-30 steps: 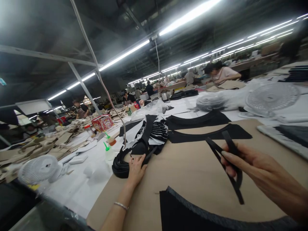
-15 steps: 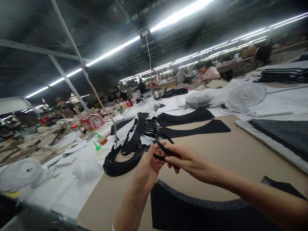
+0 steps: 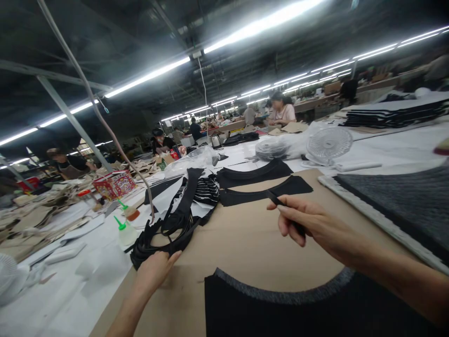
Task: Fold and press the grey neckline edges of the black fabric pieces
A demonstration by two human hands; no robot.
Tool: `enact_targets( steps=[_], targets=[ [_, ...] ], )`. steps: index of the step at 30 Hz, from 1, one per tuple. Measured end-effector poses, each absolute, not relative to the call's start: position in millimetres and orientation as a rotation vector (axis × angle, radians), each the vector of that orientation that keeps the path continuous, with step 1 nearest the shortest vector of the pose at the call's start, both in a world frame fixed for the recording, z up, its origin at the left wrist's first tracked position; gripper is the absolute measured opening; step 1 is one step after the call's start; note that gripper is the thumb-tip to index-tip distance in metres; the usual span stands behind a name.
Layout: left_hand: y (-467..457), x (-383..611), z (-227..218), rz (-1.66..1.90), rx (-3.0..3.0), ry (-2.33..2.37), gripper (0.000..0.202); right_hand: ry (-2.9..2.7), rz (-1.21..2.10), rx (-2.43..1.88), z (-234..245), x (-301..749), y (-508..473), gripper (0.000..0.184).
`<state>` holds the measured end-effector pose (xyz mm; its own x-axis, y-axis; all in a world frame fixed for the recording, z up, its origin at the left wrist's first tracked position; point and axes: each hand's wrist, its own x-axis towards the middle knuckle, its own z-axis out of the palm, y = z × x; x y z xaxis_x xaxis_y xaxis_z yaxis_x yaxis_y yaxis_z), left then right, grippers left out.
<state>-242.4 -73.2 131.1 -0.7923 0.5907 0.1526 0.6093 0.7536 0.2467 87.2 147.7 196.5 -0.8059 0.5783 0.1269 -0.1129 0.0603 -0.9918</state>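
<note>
Fingers of the right hand (image 3: pixel 310 227) pinch one black strip (image 3: pixel 273 198) over the board's (image 3: pixel 245 243) middle. The left hand (image 3: pixel 154 270), joined to it a moment ago, has dropped away and rests open-fingered on the pile (image 3: pixel 164 231) at the board's left edge.

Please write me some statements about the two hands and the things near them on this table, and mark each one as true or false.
1. The right hand holds a black strip between its fingers. True.
2. The left hand holds a pair of scissors. False: it rests open against the pile of black strips at the edge of the brown sheet.
3. A white fan stands on the table beyond the brown sheet. True.
4. The red box stands right beside the right hand. False: it stands far off on the left side, behind the green-capped bottles.
</note>
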Motion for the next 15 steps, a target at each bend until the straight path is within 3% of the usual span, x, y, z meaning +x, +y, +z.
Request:
enact_targets(
  steps=[4,8,9,11,12,15],
  targets=[
    [-68.0,-220.5,144.1,-0.664,-0.947,-2.817,0.030,-1.541,1.980,-0.419,185.1,85.5,143.1,0.033],
    [-41.7,-153.9,161.9,-1.079,-1.351,-2.739,0.038,-1.469,2.016,-0.366,175.1,73.7,124.1,0.026],
    [-32.9,-132.5,163.5,-1.238,-1.517,-2.724,0.041,-1.455,2.026,-0.335,172.3,70.2,118.4,0.025],
    [-16.1,-92.1,164.0,-2.034,-1.875,-2.565,0.047,-1.428,2.065,-0.281,166.4,64.6,108.3,0.024],
    [-9.4,-75.6,164.1,-2.254,-1.969,-2.468,0.045,-1.417,2.100,-0.264,163.9,62.8,104.4,0.023],
    [-0.8,-48.4,169.2,-2.458,-1.961,-2.387,0.024,-1.357,2.204,-0.236,163.7,63.4,98.9,0.023]
  ],
)
